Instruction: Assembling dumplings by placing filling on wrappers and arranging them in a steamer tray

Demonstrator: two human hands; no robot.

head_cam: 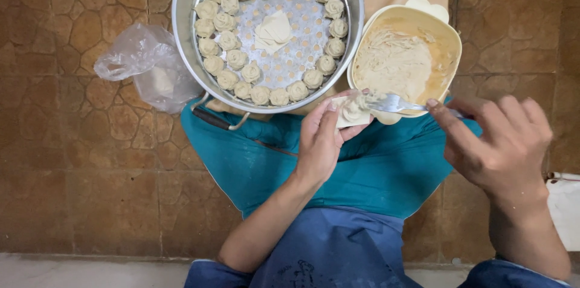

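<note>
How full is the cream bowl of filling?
Partly full. The filling covers the bottom and left side of the cream bowl, while its right inner wall shows bare, smeared. The fork carries a bit onto the wrapper.

The steamer pot (181, 34) runs off the top edge. The right hand (501, 143) hides the fork (393, 104) handle. The white object (565, 203) is cut by the right edge.
</note>
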